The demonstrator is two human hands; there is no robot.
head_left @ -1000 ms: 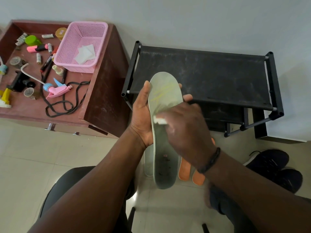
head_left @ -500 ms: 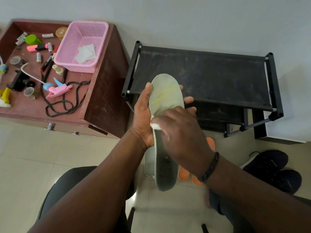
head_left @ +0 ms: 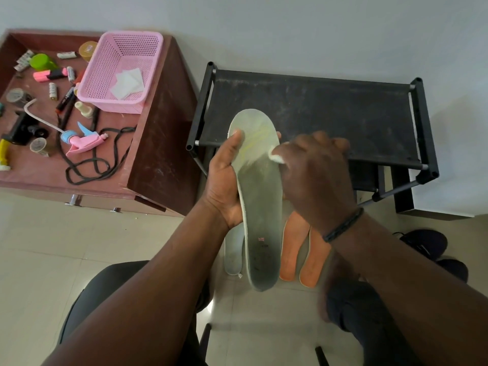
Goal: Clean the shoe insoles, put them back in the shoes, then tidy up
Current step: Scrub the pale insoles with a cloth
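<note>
My left hand point(head_left: 224, 186) grips a long grey-green insole point(head_left: 260, 207) from its left edge, thumb on its upper face. It stands toe up in front of me. My right hand point(head_left: 317, 178) pinches a small white wipe point(head_left: 277, 157) against the insole's right edge near the toe. On the floor below lie a second grey insole point(head_left: 233, 249) and two orange insoles point(head_left: 303, 249), partly hidden by the held one and my right wrist. Dark shoes point(head_left: 427, 244) sit on the floor at the right.
A black shoe rack point(head_left: 317, 107) stands against the wall ahead. Left of it is a brown table point(head_left: 158, 159) with a pink basket point(head_left: 118, 72) holding white wipes, a pink spray head point(head_left: 81, 141), black laces and several small items. My knees are at the bottom.
My right hand with the wipe has slid from the insole's middle up and out to its right edge, uncovering the insole's face. My left hand keeps the insole in place.
</note>
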